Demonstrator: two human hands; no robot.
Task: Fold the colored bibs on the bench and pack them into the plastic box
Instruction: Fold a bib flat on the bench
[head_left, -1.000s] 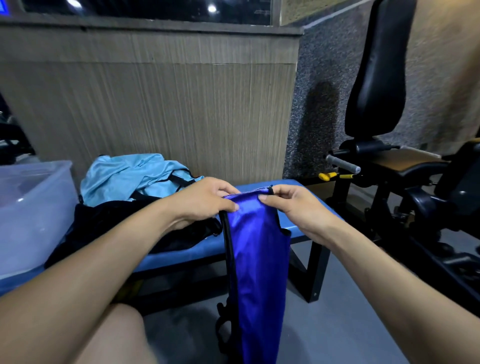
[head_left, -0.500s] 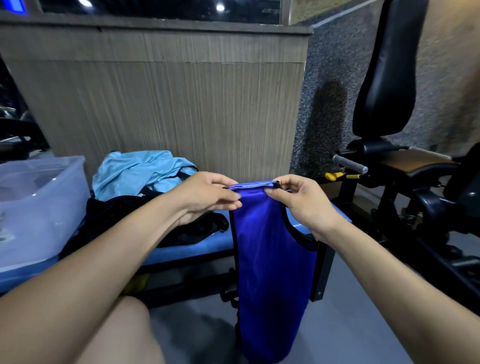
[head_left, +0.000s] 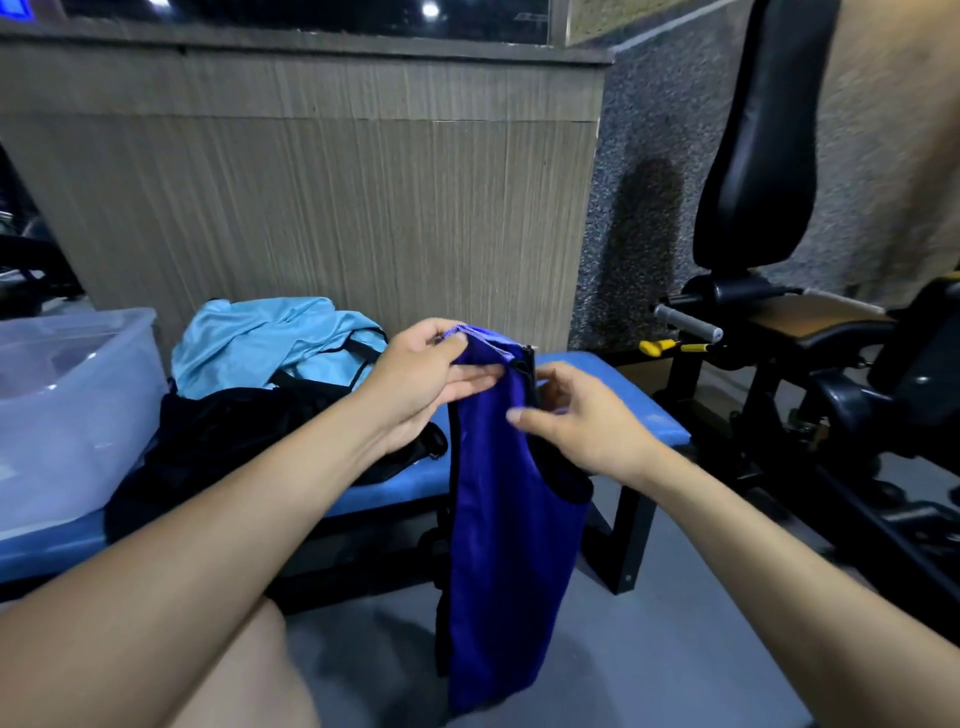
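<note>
Left hand (head_left: 426, 376) pinches the top edge of the blue bib (head_left: 506, 519), thumb on top and fingers curled under the cloth. Right hand (head_left: 582, 421) is just beside it, fingers loosely bent and part open; one finger seems to touch the bib's black edge, but I cannot tell if it holds the cloth. From the left hand the blue bib hangs down long in front of the bench (head_left: 597, 384), almost to the grey floor. On the blue bench pad lies a black bib (head_left: 234, 431) in a heap, and behind it a light blue bib (head_left: 270, 338), crumpled, touching the black one. At the left end of the bench sits the clear plastic box (head_left: 67, 405), open on top. What is inside is too blurry to tell. No writing can be read anywhere. Far right stands a black gym machine (head_left: 753, 171)
</note>
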